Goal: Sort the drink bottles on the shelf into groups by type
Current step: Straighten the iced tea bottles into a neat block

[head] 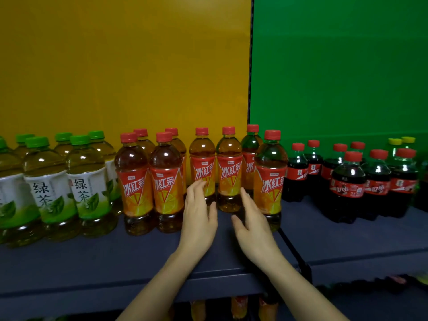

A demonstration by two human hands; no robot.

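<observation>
Red-capped iced tea bottles [135, 188] stand in the middle of the dark shelf [92, 256], with green tea bottles [49, 193] grouped at the left and cola bottles [347, 188] at the right. Both hands are over the shelf, fingers straight and spread, grasping nothing. The left hand [199, 214] has its fingertips at a far iced tea bottle [202, 163]; contact is unclear. The right hand [252, 225] is just beside it.

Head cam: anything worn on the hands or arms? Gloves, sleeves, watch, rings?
Nothing worn. Left hand and right hand have no gloves and no visible rings. Left forearm and right forearm are bare to the frame edge: no sleeves, watch or bands.
</observation>
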